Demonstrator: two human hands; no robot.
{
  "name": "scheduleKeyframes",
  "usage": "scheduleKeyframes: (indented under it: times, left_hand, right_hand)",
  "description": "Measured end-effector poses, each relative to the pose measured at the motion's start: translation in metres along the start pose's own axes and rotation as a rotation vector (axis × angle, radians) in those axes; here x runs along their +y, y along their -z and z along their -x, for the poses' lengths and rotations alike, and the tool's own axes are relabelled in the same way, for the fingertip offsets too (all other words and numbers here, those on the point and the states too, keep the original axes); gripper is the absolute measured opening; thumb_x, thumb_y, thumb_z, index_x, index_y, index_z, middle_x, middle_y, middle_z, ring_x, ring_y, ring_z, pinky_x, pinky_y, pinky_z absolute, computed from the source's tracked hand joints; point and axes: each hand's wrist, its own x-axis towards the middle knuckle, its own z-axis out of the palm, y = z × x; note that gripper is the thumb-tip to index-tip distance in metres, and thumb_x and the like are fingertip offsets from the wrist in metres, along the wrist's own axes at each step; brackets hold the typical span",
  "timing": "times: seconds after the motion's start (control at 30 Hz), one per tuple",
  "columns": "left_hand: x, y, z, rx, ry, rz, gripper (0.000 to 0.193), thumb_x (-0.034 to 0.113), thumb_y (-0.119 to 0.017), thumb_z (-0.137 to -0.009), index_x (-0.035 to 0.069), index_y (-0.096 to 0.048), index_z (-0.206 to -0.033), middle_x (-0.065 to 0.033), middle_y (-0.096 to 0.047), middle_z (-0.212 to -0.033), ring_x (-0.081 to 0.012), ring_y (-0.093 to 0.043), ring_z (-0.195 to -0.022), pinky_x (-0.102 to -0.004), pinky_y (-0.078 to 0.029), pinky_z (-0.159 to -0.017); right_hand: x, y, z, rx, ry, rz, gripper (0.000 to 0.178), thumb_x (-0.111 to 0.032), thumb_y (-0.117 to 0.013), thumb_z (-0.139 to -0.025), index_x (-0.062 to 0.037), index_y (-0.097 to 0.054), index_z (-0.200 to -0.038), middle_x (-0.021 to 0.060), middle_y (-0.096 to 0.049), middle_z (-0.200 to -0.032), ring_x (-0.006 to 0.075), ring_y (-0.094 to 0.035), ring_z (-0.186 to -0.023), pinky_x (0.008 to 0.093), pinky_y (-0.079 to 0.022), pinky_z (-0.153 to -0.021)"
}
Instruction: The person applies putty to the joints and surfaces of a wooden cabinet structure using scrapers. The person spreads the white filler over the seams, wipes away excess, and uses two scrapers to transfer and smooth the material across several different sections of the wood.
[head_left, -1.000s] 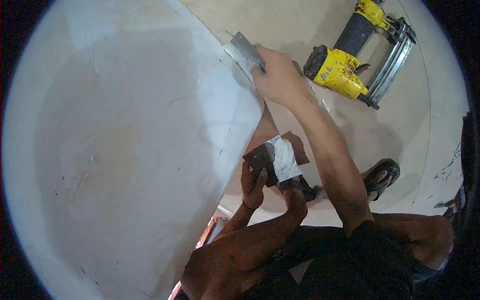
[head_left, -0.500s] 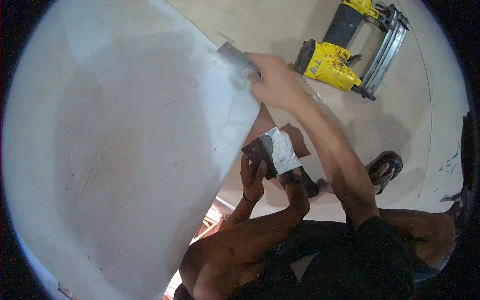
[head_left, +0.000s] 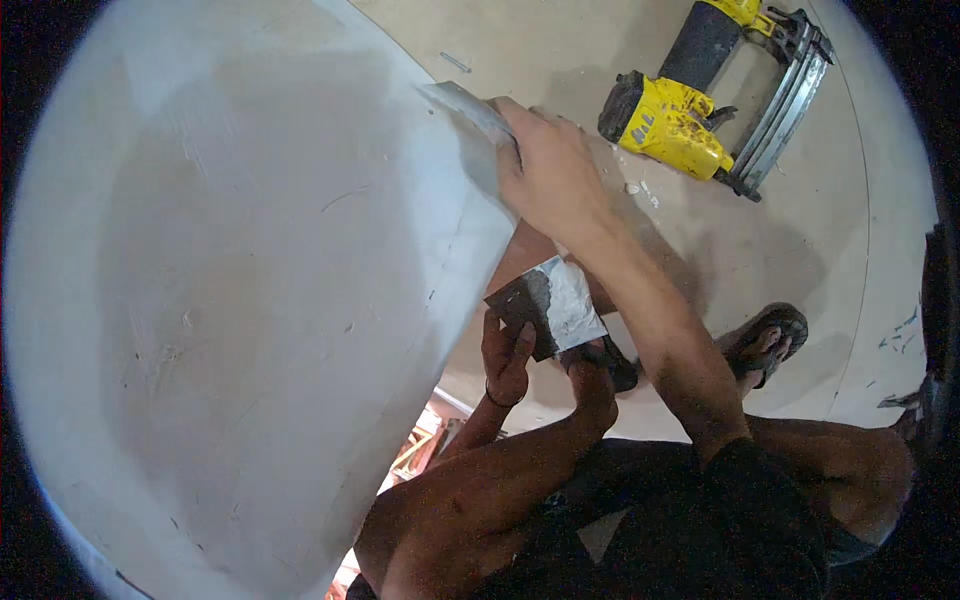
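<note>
In my left hand (head_left: 507,362) is a dark, flat rectangular plate (head_left: 522,300), gripped at its edge with the thumb on top. A thick layer of white putty (head_left: 573,306) covers the plate's right part. My right hand (head_left: 553,172) is wrapped around a putty knife (head_left: 466,108). Its thin metal blade is tilted against the upper right edge of the large white panel (head_left: 270,300); the handle is hidden in my fist. The panel surface has small scratches and marks.
A yellow and black nail gun (head_left: 680,125) lies on the floor (head_left: 820,240) beyond my right hand. White crumbs (head_left: 645,192) and a small metal strip (head_left: 455,63) lie nearby. My sandalled foot (head_left: 770,340) is at the right. The panel fills the left side.
My right hand has shifted slightly down along the panel's edge, and the putty knife blade has turned more edge-on. My left hand holds the plate almost still. The view has shifted a little.
</note>
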Motion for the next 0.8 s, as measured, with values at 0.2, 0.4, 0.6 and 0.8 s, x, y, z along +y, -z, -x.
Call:
scheduleKeyframes:
  times: [0.2, 0.4, 0.6, 0.8]
  left_hand:
    - [0.001, 0.005, 0.001, -0.008, -0.014, -0.011, 0.045, 0.002, -0.044, -0.083, -0.001, -0.022, -0.122, -0.0139, -0.048, -0.108, -0.0168, -0.047, -0.097, -0.0285, -0.036, -0.083]
    - [0.000, 0.002, 0.004, 0.009, -0.049, -0.010, 0.044, 0.000, -0.043, -0.083, -0.001, -0.023, -0.122, -0.0144, -0.048, -0.110, -0.0182, -0.047, -0.100, -0.0293, -0.036, -0.085]
    - [-0.008, 0.007, 0.005, -0.013, -0.068, -0.030, 0.043, 0.000, -0.044, -0.082, 0.000, -0.024, -0.121, -0.0144, -0.049, -0.108, -0.0180, -0.047, -0.100, -0.0287, -0.037, -0.083]
    - [-0.004, -0.001, -0.002, -0.026, -0.024, -0.004, 0.041, 0.000, -0.044, -0.082, 0.000, -0.026, -0.118, -0.0142, -0.049, -0.109, -0.0178, -0.047, -0.099, -0.0291, -0.038, -0.081]
  right_hand:
    - [-0.009, -0.010, 0.004, 0.011, -0.024, 0.058, 0.025, -0.005, -0.049, -0.069, -0.0007, -0.051, -0.093, 0.0187, -0.056, -0.083, 0.0345, -0.055, -0.077, 0.0422, -0.045, -0.068]
    - [-0.009, -0.022, 0.015, -0.025, 0.051, 0.077, 0.031, -0.005, -0.048, -0.069, -0.0017, -0.053, -0.100, 0.0159, -0.057, -0.085, 0.0306, -0.053, -0.085, 0.0394, -0.046, -0.069]
    - [0.005, -0.006, 0.027, -0.122, 0.135, 0.034, 0.033, -0.003, -0.050, -0.067, -0.0029, -0.055, -0.100, 0.0175, -0.058, -0.083, 0.0317, -0.054, -0.081, 0.0396, -0.046, -0.067]
    - [0.008, 0.010, 0.012, -0.023, -0.017, -0.030, 0.035, -0.002, -0.046, -0.069, -0.0030, -0.054, -0.104, 0.0234, -0.056, -0.077, 0.0373, -0.054, -0.074, 0.0410, -0.043, -0.068]
